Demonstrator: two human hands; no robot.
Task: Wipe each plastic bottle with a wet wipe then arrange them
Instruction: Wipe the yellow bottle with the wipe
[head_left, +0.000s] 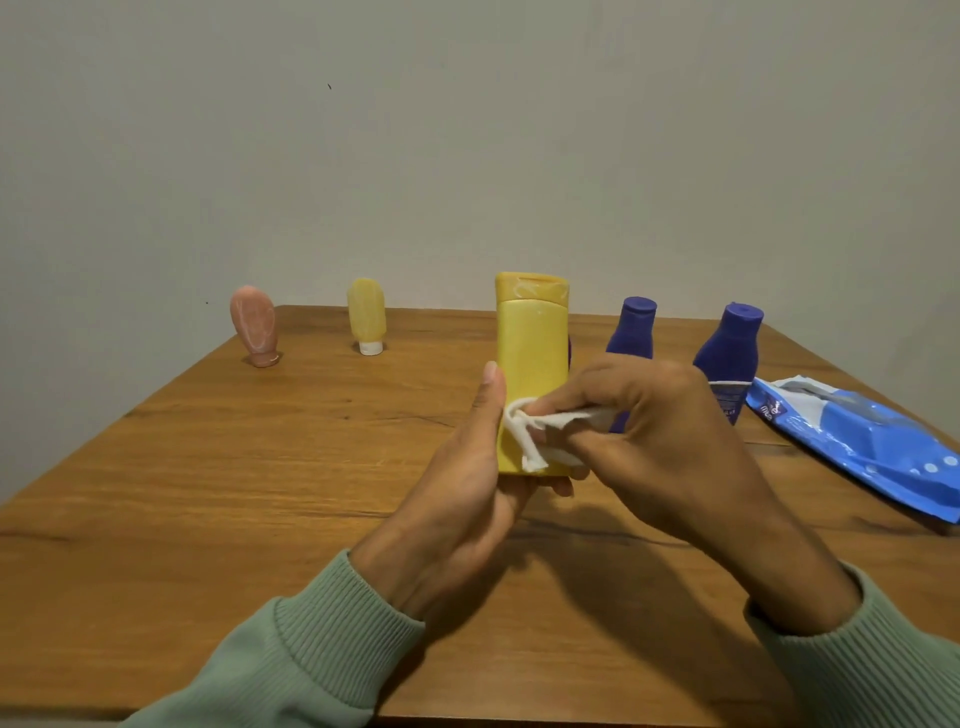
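Observation:
My left hand (462, 483) grips a tall yellow bottle (530, 353) upright above the wooden table (260, 467), thumb up its left side. My right hand (654, 436) pinches a crumpled white wet wipe (535, 431) against the bottle's lower front. A pink tube (253, 325) and a small yellow tube (367, 314) stand cap-down at the far left. Two dark blue bottles (631, 327) (730, 343) stand at the far right, partly hidden by my right hand.
A blue wet-wipe pack (872, 441) lies at the right side of the table, its flap open. A plain wall rises behind the table's far edge. Green sleeves cover both forearms.

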